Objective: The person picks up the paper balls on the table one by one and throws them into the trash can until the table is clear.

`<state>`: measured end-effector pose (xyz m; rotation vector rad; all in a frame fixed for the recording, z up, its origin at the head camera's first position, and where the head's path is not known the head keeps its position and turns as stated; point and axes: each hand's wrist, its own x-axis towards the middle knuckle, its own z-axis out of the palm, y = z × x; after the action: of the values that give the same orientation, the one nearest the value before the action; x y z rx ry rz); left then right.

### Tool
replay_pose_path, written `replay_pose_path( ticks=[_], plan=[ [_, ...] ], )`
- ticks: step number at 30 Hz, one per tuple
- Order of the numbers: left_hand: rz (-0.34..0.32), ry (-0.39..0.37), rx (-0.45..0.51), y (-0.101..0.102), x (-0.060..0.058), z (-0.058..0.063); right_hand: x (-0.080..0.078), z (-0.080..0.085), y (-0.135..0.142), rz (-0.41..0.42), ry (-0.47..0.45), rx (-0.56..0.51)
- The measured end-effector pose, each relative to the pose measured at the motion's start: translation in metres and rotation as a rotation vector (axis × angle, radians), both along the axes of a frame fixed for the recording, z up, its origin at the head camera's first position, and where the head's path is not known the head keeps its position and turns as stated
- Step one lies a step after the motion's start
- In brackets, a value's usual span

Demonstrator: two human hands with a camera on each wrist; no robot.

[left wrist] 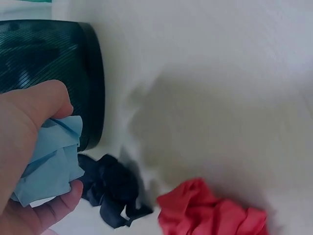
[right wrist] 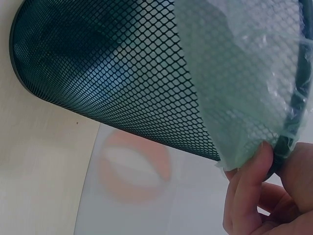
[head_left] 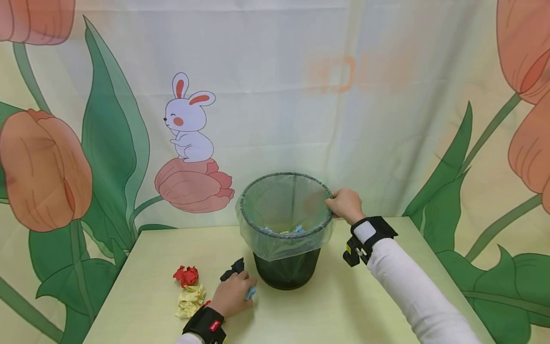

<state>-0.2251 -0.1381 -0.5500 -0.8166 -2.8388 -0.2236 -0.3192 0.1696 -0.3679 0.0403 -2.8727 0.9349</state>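
My left hand pinches a light blue crumpled paper ball between thumb and fingers, low over the table in front of the bin. A black crumpled paper ball lies just beyond that hand. At the right, my right hand grips the rim of a dark mesh wastebasket. A translucent green bag lines it and folds over the rim. Inside the bin, bits of blue and yellow paper show through the opening.
Left of my left hand lie a red paper ball and a pale yellow one. Another bit of red shows beside the wrist strap. The pale table meets a printed curtain at the back.
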Motion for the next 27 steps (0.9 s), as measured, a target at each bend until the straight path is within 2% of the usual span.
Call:
replay_pose_path(
  ticks=[8,18,27],
  plan=[
    [0.015,0.011,0.013,-0.011,-0.007,0.015,-0.001,0.0,0.001,-0.002,0.015,0.018],
    [0.067,-0.018,-0.016,-0.025,-0.013,0.046,0.0,0.002,0.001,-0.007,0.01,0.015],
    [0.06,0.012,-0.022,-0.034,-0.016,0.06,-0.003,-0.003,0.001,-0.005,0.018,0.011]
  ],
)
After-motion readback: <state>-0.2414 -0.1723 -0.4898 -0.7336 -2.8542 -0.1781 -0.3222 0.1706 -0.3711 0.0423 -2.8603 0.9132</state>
